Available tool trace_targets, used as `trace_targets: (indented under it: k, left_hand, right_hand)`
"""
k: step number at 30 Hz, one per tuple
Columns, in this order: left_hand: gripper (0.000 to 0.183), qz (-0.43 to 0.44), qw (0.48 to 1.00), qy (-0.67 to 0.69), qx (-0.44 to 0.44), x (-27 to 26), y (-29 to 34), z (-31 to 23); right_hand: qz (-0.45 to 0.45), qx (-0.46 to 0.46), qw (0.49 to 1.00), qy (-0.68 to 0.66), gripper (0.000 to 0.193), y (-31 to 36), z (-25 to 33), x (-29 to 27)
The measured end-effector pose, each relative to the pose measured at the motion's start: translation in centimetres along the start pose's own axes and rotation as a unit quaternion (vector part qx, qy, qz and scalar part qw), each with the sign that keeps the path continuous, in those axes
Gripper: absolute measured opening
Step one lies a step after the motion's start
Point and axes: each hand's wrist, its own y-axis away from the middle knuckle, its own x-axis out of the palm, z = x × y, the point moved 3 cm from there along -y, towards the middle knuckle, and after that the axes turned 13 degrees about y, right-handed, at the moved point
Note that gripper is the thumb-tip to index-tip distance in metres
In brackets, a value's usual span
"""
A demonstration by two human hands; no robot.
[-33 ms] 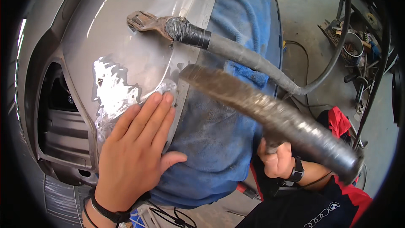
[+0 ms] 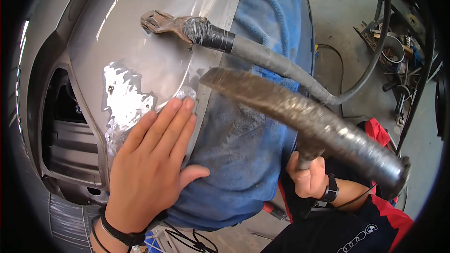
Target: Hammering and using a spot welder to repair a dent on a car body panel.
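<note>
My left hand (image 2: 152, 159) lies flat on a grey car body panel (image 2: 136, 47), fingers stretched forward and thumb out to the right. Just ahead of and left of its fingertips is a patch ground to bright bare metal (image 2: 124, 100). My right hand (image 2: 309, 175) is wrapped round the handle of a worn metal hammer (image 2: 304, 119), raised above a blue cloth (image 2: 239, 150). The hammer's long head has a flat wedge end pointing toward the panel and a round face at the lower right. A metal clamp (image 2: 161, 22) with a taped thick cable rests on the panel.
The thick grey cable (image 2: 276, 63) runs right across the cloth and curves upward. A panel opening (image 2: 65, 107) lies at the left. On the right stands a rack (image 2: 391, 33) with tools and a metal cup. Thin black cables (image 2: 192, 243) lie below the cloth.
The hammer has shifted very slightly, its round end a little to the right. My left hand's fingertips have edged slightly forward on the panel.
</note>
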Motion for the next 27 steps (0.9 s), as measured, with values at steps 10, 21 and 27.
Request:
trace_targets:
  k: [10,21,27]
  left_hand:
    - [0.079,-0.012,1.0,-0.017,0.008,-0.2,-1.5,0.1]
    - [0.078,0.075,0.994,-0.053,-0.055,1.0,4.0,-0.6]
    - [0.079,0.03,0.999,-0.006,-0.037,0.3,2.1,-0.3]
  right_hand:
    - [0.015,0.029,0.999,-0.029,0.052,-0.9,1.2,-0.9]
    - [0.091,-0.038,0.995,-0.011,0.017,2.3,-0.9,-0.3]
    - [0.02,-0.02,0.999,-0.023,0.04,1.5,0.5,0.0]
